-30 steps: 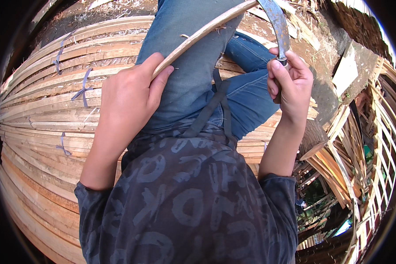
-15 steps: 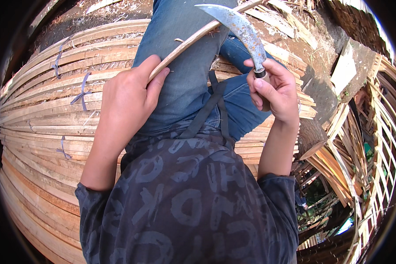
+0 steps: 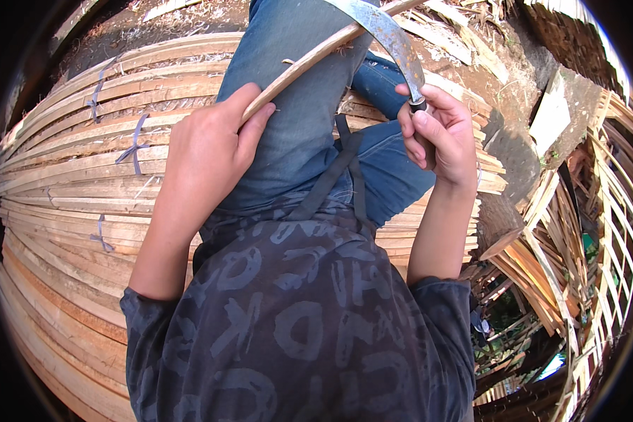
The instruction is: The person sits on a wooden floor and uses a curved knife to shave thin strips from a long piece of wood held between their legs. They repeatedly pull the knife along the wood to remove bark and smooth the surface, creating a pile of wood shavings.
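Note:
My left hand (image 3: pixel 214 141) grips the near end of a long, thin wooden strip (image 3: pixel 309 60), thumb along its side. The strip slants up to the right across my jeans (image 3: pixel 274 119) and runs toward the top edge. In my right hand (image 3: pixel 439 133) is a sickle (image 3: pixel 394 43) with a curved, rust-spotted blade and a short handle, mostly covered by my fingers. The blade arcs up and to the left, crossing the strip near the strip's far part. Whether the edge touches the wood I cannot tell.
Bundles of wooden strips (image 3: pixel 70 172), tied with purple-grey bands (image 3: pixel 133 145), spread beneath and left of me. A cut log (image 3: pixel 498 228) sits at the right, by a slatted lattice (image 3: pixel 612 232) and loose slats (image 3: pixel 531 278). Shavings litter the ground (image 3: pixel 204 17) at the top.
The sickle blade has shifted slightly upward and now lies more across the strip. My right hand has turned a little, while my left hand has moved slightly right, still on the strip.

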The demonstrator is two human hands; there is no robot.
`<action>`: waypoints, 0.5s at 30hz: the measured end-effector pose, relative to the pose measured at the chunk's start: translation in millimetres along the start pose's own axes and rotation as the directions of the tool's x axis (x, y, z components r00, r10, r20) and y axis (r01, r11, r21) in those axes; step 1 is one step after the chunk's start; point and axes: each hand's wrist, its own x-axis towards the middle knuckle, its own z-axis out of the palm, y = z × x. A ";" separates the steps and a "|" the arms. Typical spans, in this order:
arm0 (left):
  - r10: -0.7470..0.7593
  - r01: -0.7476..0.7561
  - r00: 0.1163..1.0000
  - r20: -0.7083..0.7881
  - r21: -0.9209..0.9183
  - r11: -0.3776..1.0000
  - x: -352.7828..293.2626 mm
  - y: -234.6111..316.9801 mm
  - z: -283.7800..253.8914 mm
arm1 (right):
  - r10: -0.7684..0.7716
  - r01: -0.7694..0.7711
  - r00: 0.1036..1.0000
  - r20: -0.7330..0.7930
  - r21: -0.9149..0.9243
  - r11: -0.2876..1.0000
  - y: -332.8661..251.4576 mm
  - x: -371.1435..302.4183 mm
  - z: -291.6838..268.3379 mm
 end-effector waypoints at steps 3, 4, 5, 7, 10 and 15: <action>0.014 -0.014 1.000 -0.013 -0.003 1.000 0.0 -1.1 -0.6 | -0.102 0.124 0.975 -0.196 0.104 0.987 -3.2 2.4 5.4; 0.008 -0.008 1.000 -0.010 -0.002 1.000 -0.6 -0.9 -0.5 | -0.104 0.125 0.978 -0.183 0.106 0.986 -2.2 2.3 6.1; 0.004 -0.004 1.000 -0.009 0.000 1.000 -0.2 0.1 -0.6 | -0.108 0.128 0.979 -0.170 0.107 0.986 -1.5 2.5 6.1; -0.005 0.005 1.000 -0.009 0.011 1.000 0.2 0.7 -1.1 | -0.118 0.134 0.983 -0.143 0.109 0.985 -1.1 3.0 5.7; 0.000 0.000 1.000 -0.007 0.017 1.000 -0.5 -1.0 0.7 | -0.045 0.047 0.998 -0.038 0.033 0.998 1.0 -1.8 1.1; -0.011 0.010 1.000 0.019 0.004 1.000 1.4 -0.2 -1.7 | -0.130 0.127 0.975 -0.182 -0.026 0.992 -10.9 2.4 -8.1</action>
